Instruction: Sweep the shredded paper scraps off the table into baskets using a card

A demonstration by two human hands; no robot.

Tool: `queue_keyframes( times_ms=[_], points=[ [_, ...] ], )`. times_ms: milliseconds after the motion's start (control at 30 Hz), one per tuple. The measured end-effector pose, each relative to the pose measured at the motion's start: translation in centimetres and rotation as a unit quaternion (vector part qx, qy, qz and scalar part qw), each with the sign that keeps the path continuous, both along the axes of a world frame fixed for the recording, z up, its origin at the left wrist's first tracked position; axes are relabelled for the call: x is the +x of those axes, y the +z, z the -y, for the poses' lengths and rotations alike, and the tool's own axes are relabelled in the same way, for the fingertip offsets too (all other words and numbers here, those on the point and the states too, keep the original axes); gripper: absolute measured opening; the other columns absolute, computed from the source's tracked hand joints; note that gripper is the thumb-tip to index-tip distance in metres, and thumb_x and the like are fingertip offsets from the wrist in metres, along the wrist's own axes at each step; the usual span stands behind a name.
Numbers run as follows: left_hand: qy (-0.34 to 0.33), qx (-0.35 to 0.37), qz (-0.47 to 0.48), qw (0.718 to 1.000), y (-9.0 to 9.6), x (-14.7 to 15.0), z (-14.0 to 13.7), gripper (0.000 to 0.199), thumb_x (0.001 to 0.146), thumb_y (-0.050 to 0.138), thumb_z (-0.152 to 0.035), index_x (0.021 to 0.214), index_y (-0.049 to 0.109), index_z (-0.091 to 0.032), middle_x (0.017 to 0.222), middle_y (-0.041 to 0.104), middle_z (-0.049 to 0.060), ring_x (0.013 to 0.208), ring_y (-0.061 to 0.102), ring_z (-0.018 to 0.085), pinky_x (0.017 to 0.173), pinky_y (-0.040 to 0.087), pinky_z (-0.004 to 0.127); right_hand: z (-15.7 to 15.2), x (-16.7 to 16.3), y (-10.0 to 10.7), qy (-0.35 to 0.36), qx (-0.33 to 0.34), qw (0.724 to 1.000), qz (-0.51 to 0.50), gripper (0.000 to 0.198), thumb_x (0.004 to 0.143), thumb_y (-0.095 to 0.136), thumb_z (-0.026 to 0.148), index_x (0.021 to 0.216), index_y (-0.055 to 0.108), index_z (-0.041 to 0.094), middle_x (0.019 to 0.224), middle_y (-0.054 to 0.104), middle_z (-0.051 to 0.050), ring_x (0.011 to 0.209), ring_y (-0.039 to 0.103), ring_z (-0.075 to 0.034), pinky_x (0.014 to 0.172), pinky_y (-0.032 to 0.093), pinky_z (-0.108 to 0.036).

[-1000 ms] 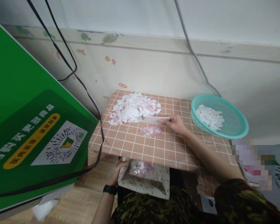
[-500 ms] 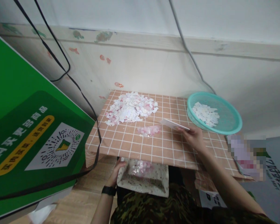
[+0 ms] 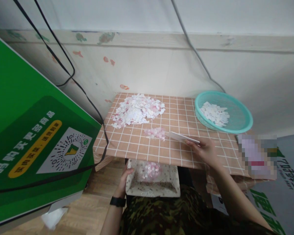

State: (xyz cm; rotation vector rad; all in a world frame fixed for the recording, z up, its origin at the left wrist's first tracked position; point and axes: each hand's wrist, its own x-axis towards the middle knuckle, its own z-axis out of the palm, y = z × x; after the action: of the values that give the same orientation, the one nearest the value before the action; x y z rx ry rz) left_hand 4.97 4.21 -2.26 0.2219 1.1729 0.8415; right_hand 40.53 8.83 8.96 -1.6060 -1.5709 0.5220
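Note:
My right hand (image 3: pixel 204 151) is closed around one end of a thin flat white card (image 3: pixel 182 137), held on edge low over the tabletop. Its far tip is beside the right end of a small heap of pinkish, shiny clear bits (image 3: pixel 155 133); whether it touches them I cannot tell. Just below the table's front edge, my left hand (image 3: pixel 124 180) grips the left rim of a speckled cream tray (image 3: pixel 153 192). Similar pink and clear bits (image 3: pixel 150 172) lie inside the tray. Behind the small heap spreads a larger pile of white and pink flakes (image 3: pixel 138 111).
A brown checked cloth covers the table (image 3: pixel 181 156). At its back right stands a turquoise mesh basket (image 3: pixel 236 130) with white pieces (image 3: pixel 215 114) inside. A green sign (image 3: pixel 22 85) and a dangling black strap (image 3: pixel 88 98) border the left side; a wall rises behind.
My right hand has brought the card down and nearer to me, level with the small heap's right end. The tray has moved slightly to the right in view, still in my left hand.

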Motion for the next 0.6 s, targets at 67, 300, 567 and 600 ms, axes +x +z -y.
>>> queue_keyframes(
  times_ms=[67, 300, 567, 600],
  points=[
    [0.004, 0.006, -0.004, 1.000, 0.3, -0.1, 0.4, 0.044, 0.063, 0.067, -0.031, 0.104, 0.069, -0.015, 0.092, 0.076, 0.011, 0.098, 0.067, 0.035, 0.079, 0.054, 0.043, 0.8, -0.2, 0.1, -0.004, 0.004, 1.000, 0.002, 0.021, 0.080, 0.064, 0.036, 0.086, 0.076, 0.020, 0.076, 0.075, -0.004, 0.061, 0.067, -0.020, 0.052, 0.050, -0.029],
    [0.021, 0.023, 0.009, 0.999, 1.4, 0.2, 1.0, 0.047, 0.068, 0.066, -0.031, 0.112, 0.065, -0.015, 0.103, 0.074, 0.010, 0.103, 0.066, 0.033, 0.084, 0.053, 0.042, 3.0, -0.7, -0.2, -0.013, -0.007, 1.000, 0.003, 0.021, 0.081, 0.064, 0.035, 0.087, 0.076, 0.020, 0.068, 0.073, -0.002, 0.054, 0.063, -0.017, 0.047, 0.045, -0.026],
    [-0.025, -0.012, 0.019, 0.999, 1.9, 0.0, 0.6, 0.056, 0.071, 0.066, -0.037, 0.120, 0.062, -0.011, 0.097, 0.075, 0.013, 0.098, 0.067, 0.035, 0.086, 0.051, 0.046, 3.3, -1.5, -1.1, -0.060, -0.013, 0.997, -0.039, 0.025, 0.081, 0.064, 0.038, 0.092, 0.075, 0.019, 0.080, 0.075, -0.005, 0.066, 0.068, -0.022, 0.056, 0.050, -0.031],
    [-0.024, -0.005, 0.017, 1.000, 2.0, 0.0, 0.5, 0.057, 0.070, 0.067, -0.036, 0.121, 0.061, -0.011, 0.099, 0.075, 0.013, 0.099, 0.067, 0.035, 0.087, 0.050, 0.046, 3.1, -1.7, -1.2, -0.063, -0.014, 0.997, -0.041, 0.025, 0.081, 0.064, 0.039, 0.092, 0.075, 0.020, 0.081, 0.075, -0.005, 0.068, 0.068, -0.023, 0.057, 0.051, -0.032]
  ],
)
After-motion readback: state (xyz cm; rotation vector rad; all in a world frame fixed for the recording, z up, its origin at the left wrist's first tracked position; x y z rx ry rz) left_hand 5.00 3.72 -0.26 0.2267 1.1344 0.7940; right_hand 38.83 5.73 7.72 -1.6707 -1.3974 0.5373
